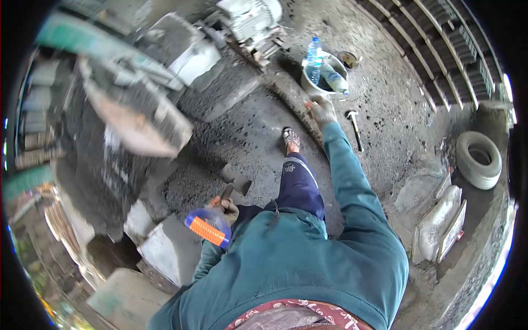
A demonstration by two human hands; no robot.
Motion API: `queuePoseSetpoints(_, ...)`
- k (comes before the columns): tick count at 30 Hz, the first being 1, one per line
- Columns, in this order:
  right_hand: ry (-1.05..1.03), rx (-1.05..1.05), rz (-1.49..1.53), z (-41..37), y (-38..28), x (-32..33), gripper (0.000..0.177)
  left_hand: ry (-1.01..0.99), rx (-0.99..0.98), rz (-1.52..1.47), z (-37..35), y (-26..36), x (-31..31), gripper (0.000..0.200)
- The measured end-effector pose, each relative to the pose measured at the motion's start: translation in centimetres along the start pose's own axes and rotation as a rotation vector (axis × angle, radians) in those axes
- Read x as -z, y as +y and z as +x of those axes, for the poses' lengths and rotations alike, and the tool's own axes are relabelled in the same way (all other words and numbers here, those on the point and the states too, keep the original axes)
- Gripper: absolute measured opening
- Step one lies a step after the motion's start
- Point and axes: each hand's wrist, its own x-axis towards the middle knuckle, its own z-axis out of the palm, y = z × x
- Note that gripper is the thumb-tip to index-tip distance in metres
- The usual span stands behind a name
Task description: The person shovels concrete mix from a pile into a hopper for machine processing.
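My right hand, gloved, is stretched forward on a teal sleeve and sits just below a pale bucket. Whether its fingers grip anything is unclear. The bucket holds a standing plastic water bottle and a second bottle lying tilted. My left hand, also gloved, is closed around the handle of a small trowel whose dark blade points away over the ground. An orange and blue object sits right at that hand. My sandalled foot is planted between the two hands.
A hammer lies right of the right hand. Grey concrete blocks stand at lower left, and a large dark machine fills the left. A motor is at the top, a tyre and sacks at right.
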Motion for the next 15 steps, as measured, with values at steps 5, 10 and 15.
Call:
queuePoseSetpoints(5, 0.037, -0.252, -0.439, 18.1, 1.2, 0.0, 0.076, 0.121, -0.18, 0.026, 5.7, -4.4, -4.2, 0.027)
queuePoseSetpoints(10, 0.23, -0.344, -0.394, 28.5, 3.6, -1.9, 0.088, 0.264, -0.158, 0.257, 6.6, -6.8, -8.0, 0.028)
queuePoseSetpoints(15, 0.376, -0.257, -0.174, 34.5, 4.5, -3.8, 0.089, 0.315, -0.077, 0.19, 8.8, -6.7, -9.1, 0.029)
